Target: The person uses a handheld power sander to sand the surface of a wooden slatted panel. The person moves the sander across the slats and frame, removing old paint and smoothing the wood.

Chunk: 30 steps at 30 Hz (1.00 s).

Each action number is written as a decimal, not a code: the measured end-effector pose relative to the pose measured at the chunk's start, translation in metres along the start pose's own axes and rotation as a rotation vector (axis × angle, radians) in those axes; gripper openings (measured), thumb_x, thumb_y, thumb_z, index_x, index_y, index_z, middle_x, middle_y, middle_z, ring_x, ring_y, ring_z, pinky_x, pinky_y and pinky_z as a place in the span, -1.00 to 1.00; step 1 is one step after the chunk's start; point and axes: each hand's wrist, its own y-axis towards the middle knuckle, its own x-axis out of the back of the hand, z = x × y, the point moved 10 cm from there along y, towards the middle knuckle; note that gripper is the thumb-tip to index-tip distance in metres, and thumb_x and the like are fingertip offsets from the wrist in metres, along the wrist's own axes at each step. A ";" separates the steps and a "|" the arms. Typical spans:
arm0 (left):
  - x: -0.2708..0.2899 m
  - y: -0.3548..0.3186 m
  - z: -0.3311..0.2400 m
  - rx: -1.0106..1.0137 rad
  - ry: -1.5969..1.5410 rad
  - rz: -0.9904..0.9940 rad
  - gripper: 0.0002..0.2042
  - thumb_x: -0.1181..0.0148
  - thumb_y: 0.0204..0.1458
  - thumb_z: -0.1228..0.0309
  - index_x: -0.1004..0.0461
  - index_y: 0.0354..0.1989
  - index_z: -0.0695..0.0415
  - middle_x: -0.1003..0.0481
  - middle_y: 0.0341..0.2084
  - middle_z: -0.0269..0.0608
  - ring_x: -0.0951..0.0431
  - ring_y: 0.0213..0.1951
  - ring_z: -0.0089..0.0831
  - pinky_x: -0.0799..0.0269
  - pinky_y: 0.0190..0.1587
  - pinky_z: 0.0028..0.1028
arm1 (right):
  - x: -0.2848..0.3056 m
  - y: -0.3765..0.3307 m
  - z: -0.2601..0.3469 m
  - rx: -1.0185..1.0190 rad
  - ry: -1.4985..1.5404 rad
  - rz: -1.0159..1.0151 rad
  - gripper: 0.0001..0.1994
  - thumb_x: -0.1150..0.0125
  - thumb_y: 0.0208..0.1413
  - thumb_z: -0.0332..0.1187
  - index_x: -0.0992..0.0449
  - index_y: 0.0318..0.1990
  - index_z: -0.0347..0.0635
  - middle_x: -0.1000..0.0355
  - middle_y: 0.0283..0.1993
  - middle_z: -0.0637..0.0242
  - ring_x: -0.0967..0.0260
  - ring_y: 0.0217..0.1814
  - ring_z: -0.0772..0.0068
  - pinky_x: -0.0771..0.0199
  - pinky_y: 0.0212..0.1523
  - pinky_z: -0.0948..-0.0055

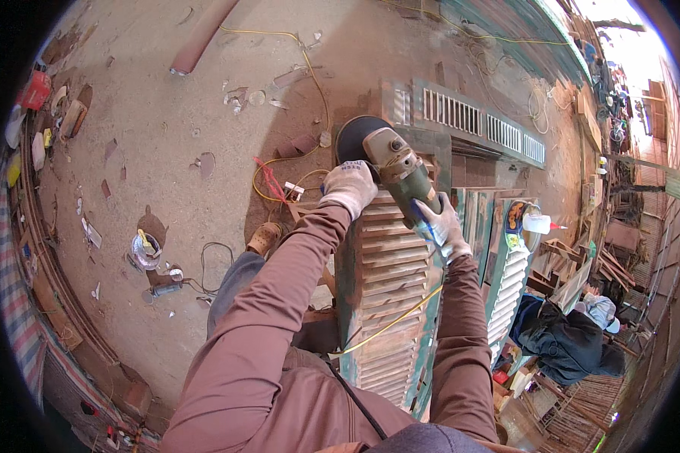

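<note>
An angle grinder (409, 180) with a large black disc (350, 139) is held over the far end of a louvered wooden shutter (389, 291). The slats look mostly bare and brown, while green paint shows along the frame. My left hand (351, 186), in a pale work glove, is closed at the grinder's head next to the disc; the side handle itself is hidden. My right hand (443, 228), gloved too, wraps the rear of the grinder's body. Whether the disc touches the wood, I cannot tell. A yellow cord (389, 321) crosses the shutter below my right hand.
Green-framed shutters (485, 124) lie beyond, and another with white slats (508, 291) stands at right, near a white bottle (537, 223). Yellow cable (321, 90) and red string (270, 181) lie on the ground. A bucket (145, 249) stands left. Another person (559, 336) bends at far right.
</note>
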 end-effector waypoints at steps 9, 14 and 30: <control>-0.044 0.054 -0.084 -0.183 0.024 0.057 -0.72 -0.10 0.02 0.32 -0.66 -0.20 0.18 -0.60 -0.17 0.12 -0.63 -0.07 -0.05 -0.54 -0.03 -0.16 | 0.051 0.034 -0.104 -0.037 0.134 -0.142 -0.30 -0.38 0.00 0.06 -0.37 0.17 -0.25 -0.50 0.02 -0.03 -0.46 0.07 0.24 -0.40 0.07 0.32; -0.088 0.072 -0.127 -0.210 0.083 0.124 -0.76 -0.10 0.10 0.36 -0.67 -0.14 0.04 -0.64 -0.14 -0.11 -0.66 -0.08 -0.23 -0.59 -0.14 -0.19 | 0.073 0.033 -0.177 -0.094 0.235 -0.175 -0.44 -0.27 0.13 -0.03 -0.40 0.12 -0.30 -0.48 -0.05 0.01 -0.44 -0.02 0.19 -0.37 0.06 0.35; 0.009 0.024 -0.011 -0.061 -0.012 0.015 -0.70 -0.13 0.00 0.26 -0.65 -0.21 0.18 -0.58 -0.18 0.16 -0.61 -0.07 0.01 -0.52 -0.02 -0.12 | 0.001 0.020 -0.019 -0.048 0.009 -0.073 -0.25 -0.42 -0.07 0.11 -0.37 0.17 -0.22 -0.52 -0.03 -0.11 -0.52 0.03 0.07 -0.43 0.04 0.23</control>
